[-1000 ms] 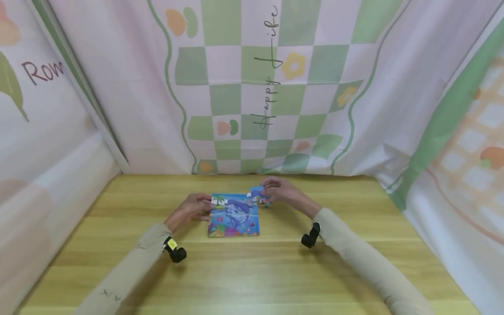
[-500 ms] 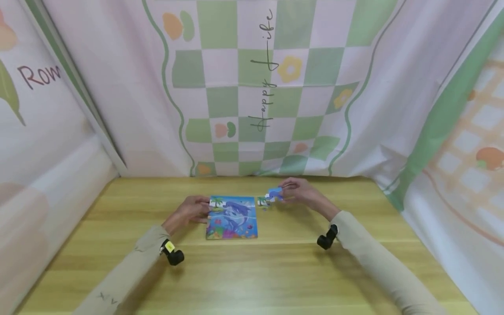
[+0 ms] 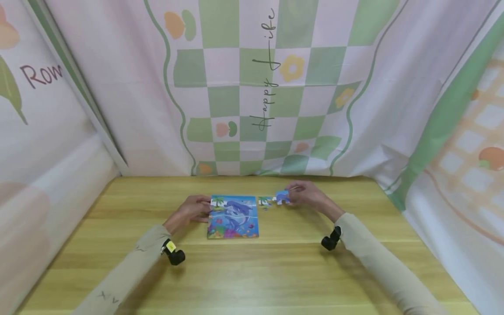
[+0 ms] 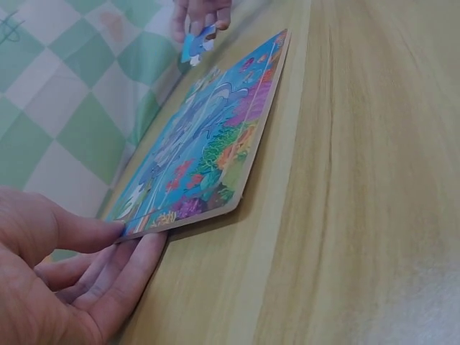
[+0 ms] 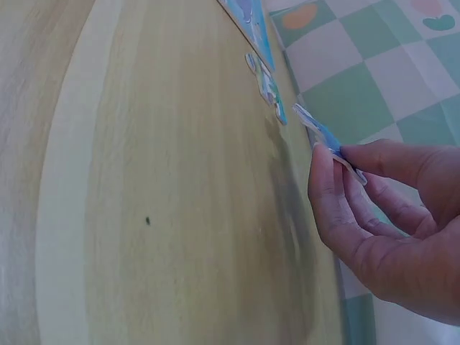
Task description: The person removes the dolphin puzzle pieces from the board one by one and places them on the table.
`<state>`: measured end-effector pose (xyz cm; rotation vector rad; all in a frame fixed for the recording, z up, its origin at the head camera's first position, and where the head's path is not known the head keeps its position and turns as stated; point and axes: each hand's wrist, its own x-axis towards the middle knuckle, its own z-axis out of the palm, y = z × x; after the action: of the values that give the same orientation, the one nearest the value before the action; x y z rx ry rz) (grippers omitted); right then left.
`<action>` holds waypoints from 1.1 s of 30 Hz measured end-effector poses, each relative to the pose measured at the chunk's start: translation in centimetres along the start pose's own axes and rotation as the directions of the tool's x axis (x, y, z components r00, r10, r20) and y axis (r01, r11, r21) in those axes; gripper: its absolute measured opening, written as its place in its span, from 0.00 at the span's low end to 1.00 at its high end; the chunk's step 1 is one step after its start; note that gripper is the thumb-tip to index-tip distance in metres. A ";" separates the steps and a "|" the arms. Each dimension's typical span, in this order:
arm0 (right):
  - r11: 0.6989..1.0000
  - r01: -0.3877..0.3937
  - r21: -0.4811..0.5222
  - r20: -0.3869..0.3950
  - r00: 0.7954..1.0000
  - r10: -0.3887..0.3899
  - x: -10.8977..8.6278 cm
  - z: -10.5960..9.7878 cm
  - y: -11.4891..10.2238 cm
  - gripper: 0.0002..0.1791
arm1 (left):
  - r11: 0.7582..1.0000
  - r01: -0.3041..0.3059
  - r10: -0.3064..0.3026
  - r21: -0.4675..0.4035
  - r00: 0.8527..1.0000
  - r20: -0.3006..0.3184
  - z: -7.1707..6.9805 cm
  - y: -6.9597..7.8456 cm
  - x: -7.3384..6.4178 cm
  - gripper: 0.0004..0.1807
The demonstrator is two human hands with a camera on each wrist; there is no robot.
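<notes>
A dolphin picture board lies on the table in the head view. At its left edge my left hand holds it; in the left wrist view the thumb is on top, with fingers curled under the corner. To the right of the board, my right hand pinches a blue jigsaw piece with a dolphin part on it. The right wrist view shows this piece tilted between thumb and fingers, above the table. A palm-tree jigsaw piece rests beside the board's upper right corner.
The wooden table reaches back to a green-and-white checked curtain, which hangs close behind both hands. Curtains also stand along the left and right sides. A black camera sits on each wrist.
My right hand has moved right, carrying the blue jigsaw piece away from the board's upper right corner. The palm-tree piece now shows more fully. My left hand stays at the board's edge.
</notes>
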<state>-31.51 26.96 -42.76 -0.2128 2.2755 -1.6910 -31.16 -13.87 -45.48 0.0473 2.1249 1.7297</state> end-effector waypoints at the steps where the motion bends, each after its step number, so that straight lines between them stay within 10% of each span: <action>1: 1.000 0.006 -0.008 -0.004 1.000 -0.006 -0.1 0.0 0.0 0.23 | 1.000 0.001 -0.001 -0.002 1.000 -0.002 0.1 0.1 0.0 0.29; 10: 0.973 0.058 -0.225 -0.046 0.996 -0.070 0.3 0.8 -0.1 0.15 | 1.000 0.007 -0.007 -0.012 1.000 -0.004 -0.2 0.1 -0.3 0.30; 19: 0.876 0.114 -0.468 -0.032 0.989 -0.145 1.5 0.3 0.8 0.12 | 0.999 0.016 -0.017 -0.032 1.000 -0.009 0.1 0.1 0.1 0.29; 33: 0.839 0.181 -0.513 -0.055 0.968 -0.243 1.8 0.6 1.8 0.08 | 1.000 0.014 -0.014 -0.013 1.000 -0.005 0.0 0.1 0.2 0.28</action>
<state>-32.89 26.42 -44.95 -0.5078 2.8439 -1.1762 -31.38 -13.79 -45.41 0.0243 2.1119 1.7370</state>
